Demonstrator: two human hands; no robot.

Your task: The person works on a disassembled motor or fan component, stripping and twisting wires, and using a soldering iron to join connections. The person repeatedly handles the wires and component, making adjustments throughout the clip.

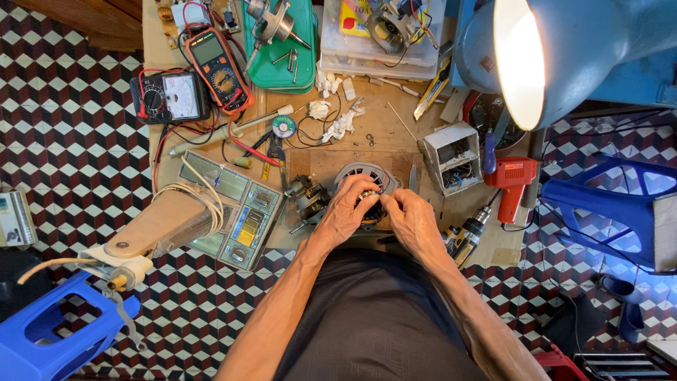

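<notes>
Both forearms reach toward 12 o'clock, left hand (347, 209) and right hand (411, 220) clamped on the round motor stator (363, 176), fingers working its windings; finer fingertip control seems needed.

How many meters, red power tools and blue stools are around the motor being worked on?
Meters: 2, orange digital multimeter and black analog meter
Red power tools: 1, red glue-gun-shaped tool
Blue stools: 2, left stool and right stool
Total: 5
</notes>
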